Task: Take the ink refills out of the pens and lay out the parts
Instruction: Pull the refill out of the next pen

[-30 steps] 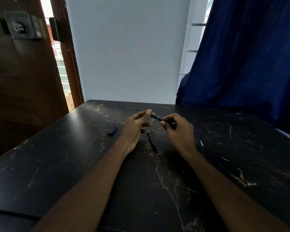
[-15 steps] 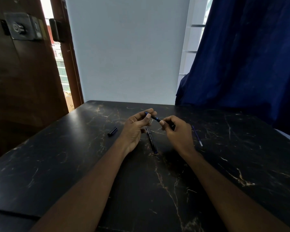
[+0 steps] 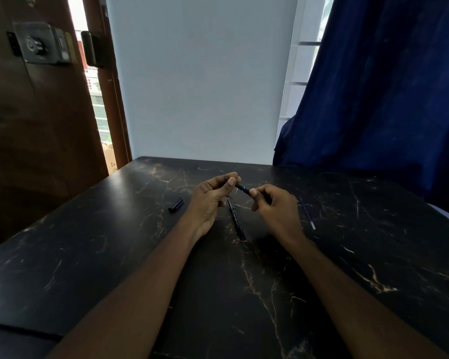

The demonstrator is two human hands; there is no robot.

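Both hands are raised just above the black marble-patterned bench [image 3: 114,255] and grip one dark pen [image 3: 242,187] between them. The left hand [image 3: 210,200] pinches the far end of the pen with thumb and forefinger; the right hand [image 3: 275,208] pinches the near end with its fingertips, the remaining fingers curled in. The pen spans the gap between the two hands — tilted, its left end higher.

A second dark pen [image 3: 236,219] lies flat on the bench below and between the hands. A pen cap [image 3: 176,205] lies apart to the left of the left hand. A thin blue ink refill [image 3: 307,213] lies on the bench to the right of the right hand — not touching it
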